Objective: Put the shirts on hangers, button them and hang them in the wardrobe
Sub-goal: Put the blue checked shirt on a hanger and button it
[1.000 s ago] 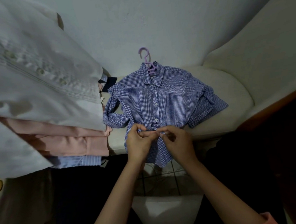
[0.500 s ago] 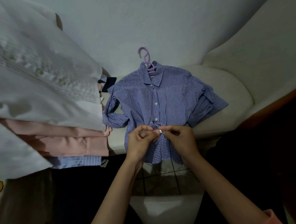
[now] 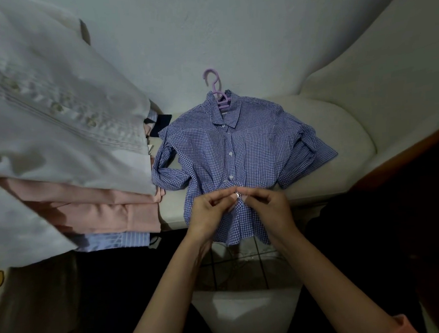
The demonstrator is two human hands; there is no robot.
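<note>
Gingham, blue and white, small checks — that's the shirt point(image 3: 240, 152) spread front-up on the cream sofa seat point(image 3: 338, 124), collar toward the wall, hem spilling over the seat's front edge above the tiled floor point(image 3: 244, 269). A lilac plastic hanger point(image 3: 215, 89) sits inside it, hook poking out past the open collar and lying against the white wall point(image 3: 206, 27). White buttons run down the placket: three show fastened, one under the collar, one mid-chest, one lower. Both short sleeves are folded and rumpled, the one nearer the pile crumpled into a loose band, the other fanned out flat.

Both hands are at the placket just below that lowest fastened button. The left hand point(image 3: 210, 215) pinches the fabric edge with thumb and curled fingers; the right hand point(image 3: 269, 209) pinches the opposite edge, fingertips meeting the left's right at a small white button point(image 3: 237, 195). The cloth bunches and gathers between them — below, the hem hangs slack.

Off to the left, a stack of folded garments: a white embroidered blouse point(image 3: 58, 111) on top with a row of pale buttons, pink shirts point(image 3: 101, 210) beneath, a blue-striped shirt point(image 3: 115, 241) at the bottom.
</note>
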